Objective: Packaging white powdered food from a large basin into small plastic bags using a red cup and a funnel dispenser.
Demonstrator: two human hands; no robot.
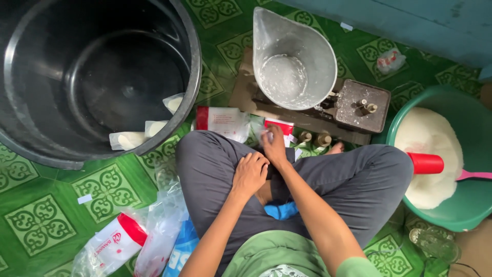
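Here, right hand (274,146) pinches plastic bag (279,127) — fingers closed.

Green patterned floor tiles (36,225) lay around the big black tub (97,77); beyond it to the right ran a teal wall (410,20)

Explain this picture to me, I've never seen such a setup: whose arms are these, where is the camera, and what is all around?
There is no machine here: a person sits cross-legged on a green patterned tiled floor, and the one camera on their head looks straight down. The right hand reaches forward and pinches a small red-and-white plastic bag; the left hand rests on the knee, holding nothing that I can see. Ahead stands a balance scale carrying a clear scoop pan. To the right, a green basin of white grains holds a red scoop. To the left, a big black tub contains a few filled packets. Empty bags lie beside the leg.
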